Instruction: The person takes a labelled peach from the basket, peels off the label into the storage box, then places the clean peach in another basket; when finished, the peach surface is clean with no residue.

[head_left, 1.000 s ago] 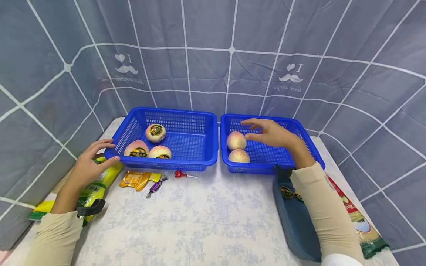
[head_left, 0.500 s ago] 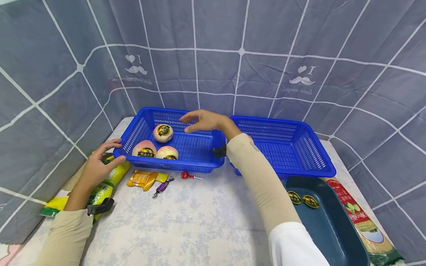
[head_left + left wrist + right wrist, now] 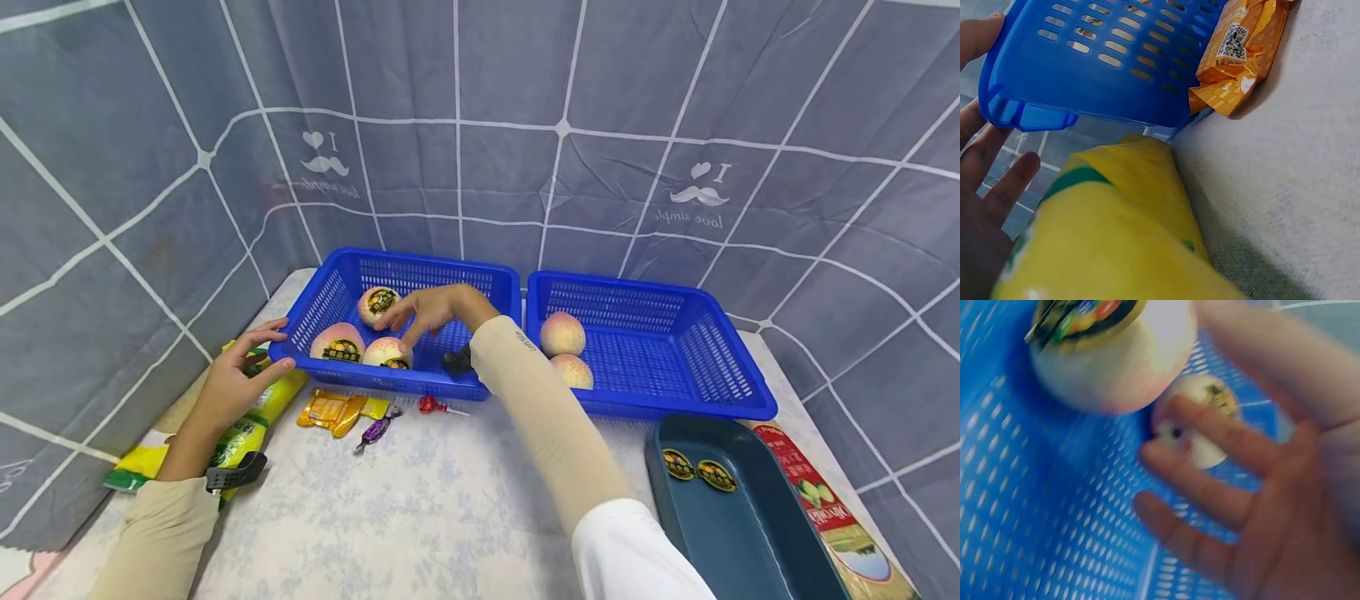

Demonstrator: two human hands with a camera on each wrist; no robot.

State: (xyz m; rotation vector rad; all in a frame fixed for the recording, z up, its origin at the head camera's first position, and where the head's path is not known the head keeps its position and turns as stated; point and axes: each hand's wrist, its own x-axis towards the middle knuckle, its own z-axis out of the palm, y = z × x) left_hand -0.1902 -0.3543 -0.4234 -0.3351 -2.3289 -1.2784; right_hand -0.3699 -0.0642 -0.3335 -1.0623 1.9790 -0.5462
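My left hand [image 3: 240, 375] touches the front left corner of the left blue basket [image 3: 420, 386], its fingers and thumb spread at the rim. In the left wrist view the fingers look mostly straight beside the basket wall. My right hand [image 3: 431, 312] reaches down into this basket, fingers apart, over a pale peach [image 3: 387, 352] with a black and gold label. Another labelled peach [image 3: 377, 305] lies behind it, and a pinker peach [image 3: 337, 340] to its left. In the blurred right wrist view, the fingers overlap a peach [image 3: 1210, 447] without visibly gripping it.
The right blue basket [image 3: 705, 354] holds two unlabelled peaches [image 3: 562, 334]. A dark teal tray [image 3: 727, 525] contains two labels [image 3: 678, 464]. Wrapped sweets [image 3: 330, 410] and a red lollipop [image 3: 427, 405] lie in front. A yellow bag [image 3: 273, 400] lies left, a red packet [image 3: 806, 475] right.
My right hand has moved left from the right basket into the left one and lowered toward the peaches. My left hand stays at the basket corner. The head view has shifted.
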